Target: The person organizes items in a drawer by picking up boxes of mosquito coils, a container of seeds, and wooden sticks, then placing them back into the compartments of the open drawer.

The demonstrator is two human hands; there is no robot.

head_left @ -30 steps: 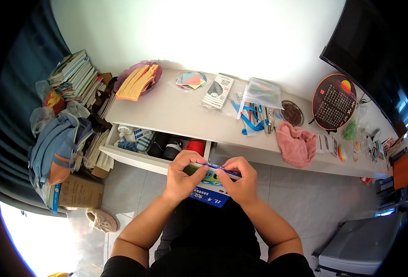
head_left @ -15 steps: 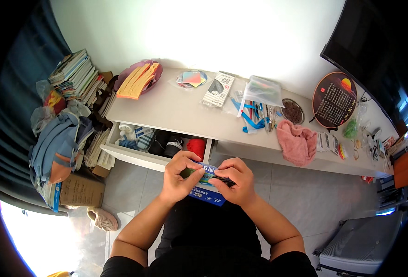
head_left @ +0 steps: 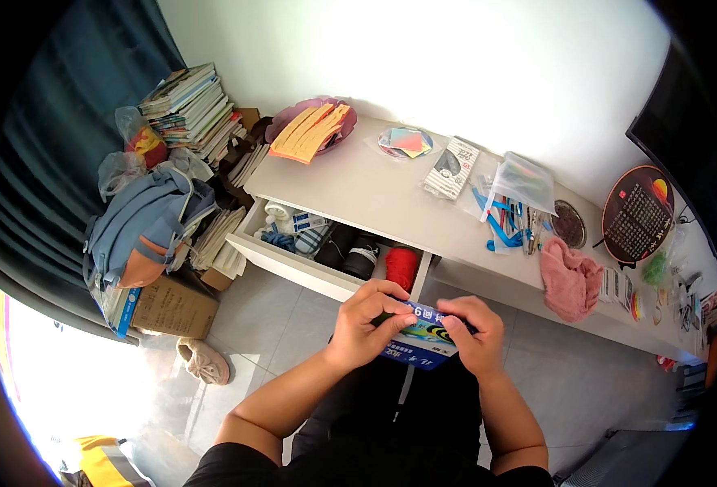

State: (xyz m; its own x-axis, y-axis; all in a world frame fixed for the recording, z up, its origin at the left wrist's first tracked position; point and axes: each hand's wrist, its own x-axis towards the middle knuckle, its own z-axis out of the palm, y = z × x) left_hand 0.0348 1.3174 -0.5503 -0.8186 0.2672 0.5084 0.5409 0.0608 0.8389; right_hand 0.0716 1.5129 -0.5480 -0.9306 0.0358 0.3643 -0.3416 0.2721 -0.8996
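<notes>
Both hands gripping one small blue packet (head_left: pixel 420 342) over the lap, left hand (head_left: pixel 365 323) and right hand (head_left: pixel 472 333) pinching its ends, one open drawer (head_left: pixel 293 266) at the surface's front edge holding one red spool (head_left: pixel 401 266), two dark rolls (head_left: pixel 350 250), striped cloth.

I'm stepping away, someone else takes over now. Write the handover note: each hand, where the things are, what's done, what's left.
Left hand: gripping the left end of the small blue box, fingers curled over its top edge.
Right hand: pinching the box's right end.
The box is held in front of the body, above the lap, just short of the open drawer of the white desk.
Drawer holds a red spool, dark rolls and striped cloth.
Done: box is in both hands, drawer is open.
Left: the box looks unopened as far as can be seen; nothing has been taken out of it.
</notes>
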